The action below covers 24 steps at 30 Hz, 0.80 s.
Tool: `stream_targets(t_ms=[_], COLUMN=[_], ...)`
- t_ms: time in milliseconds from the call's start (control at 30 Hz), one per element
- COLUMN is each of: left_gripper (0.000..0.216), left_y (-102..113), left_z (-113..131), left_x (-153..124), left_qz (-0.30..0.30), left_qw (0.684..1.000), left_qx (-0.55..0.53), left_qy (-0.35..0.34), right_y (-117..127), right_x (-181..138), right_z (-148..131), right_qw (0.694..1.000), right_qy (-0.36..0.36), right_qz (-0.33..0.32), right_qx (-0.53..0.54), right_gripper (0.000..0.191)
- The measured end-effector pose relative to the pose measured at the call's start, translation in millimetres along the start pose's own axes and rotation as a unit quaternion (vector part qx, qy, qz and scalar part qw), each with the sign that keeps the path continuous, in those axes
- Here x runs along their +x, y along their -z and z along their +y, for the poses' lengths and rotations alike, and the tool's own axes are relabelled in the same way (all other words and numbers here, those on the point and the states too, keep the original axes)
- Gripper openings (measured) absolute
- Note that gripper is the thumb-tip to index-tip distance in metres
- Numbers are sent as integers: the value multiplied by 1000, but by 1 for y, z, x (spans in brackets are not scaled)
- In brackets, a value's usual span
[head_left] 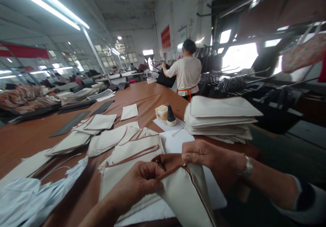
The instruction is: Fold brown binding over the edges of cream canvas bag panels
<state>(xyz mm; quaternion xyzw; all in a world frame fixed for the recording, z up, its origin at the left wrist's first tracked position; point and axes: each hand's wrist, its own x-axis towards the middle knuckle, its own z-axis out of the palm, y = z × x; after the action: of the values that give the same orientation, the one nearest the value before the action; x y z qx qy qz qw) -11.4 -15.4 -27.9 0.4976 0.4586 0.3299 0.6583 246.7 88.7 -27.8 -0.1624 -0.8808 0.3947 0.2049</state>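
Note:
Between my hands hangs a cream piece with brown trim (183, 189), which looks like a sewn pouch panel with a dark zip or seam running down it. My left hand (142, 179) pinches its brown top edge on the left. The right hand (206, 157), a silvery band at its wrist, grips the same edge further right. A small dark metal fitting shows inside the fold near my left fingertips. Under and beyond it lie more cream pieces with brown edging (134, 149) and white paper sheets (175, 140).
A tall stack of cream panels (219, 115) stands at the right edge of the brown-covered table (150, 94). A glue-like bottle with a black cone cap (170, 115) is behind the paper. Pale blue cloth (30, 196) lies front left. A co-worker (188, 69) stands at the far end.

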Motion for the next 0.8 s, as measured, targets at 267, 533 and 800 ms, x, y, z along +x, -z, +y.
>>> stream_targets(t_ms=[267, 533, 800], left_gripper=[31, 30, 38], left_y=[-22, -54, 33], left_z=[3, 49, 2], left_x=[17, 36, 19], left_qz=[65, 322, 435], left_qw=[996, 679, 619], left_qx=[34, 460, 547], left_qy=[-53, -472, -359], right_y=[-13, 37, 221], right_x=[-60, -2, -41], right_z=[-39, -27, -20], right_qw=[969, 969, 901], right_qy=[-198, -123, -183], right_qz=[142, 177, 385], right_qx=[-31, 119, -79], right_gripper=[83, 38, 67])
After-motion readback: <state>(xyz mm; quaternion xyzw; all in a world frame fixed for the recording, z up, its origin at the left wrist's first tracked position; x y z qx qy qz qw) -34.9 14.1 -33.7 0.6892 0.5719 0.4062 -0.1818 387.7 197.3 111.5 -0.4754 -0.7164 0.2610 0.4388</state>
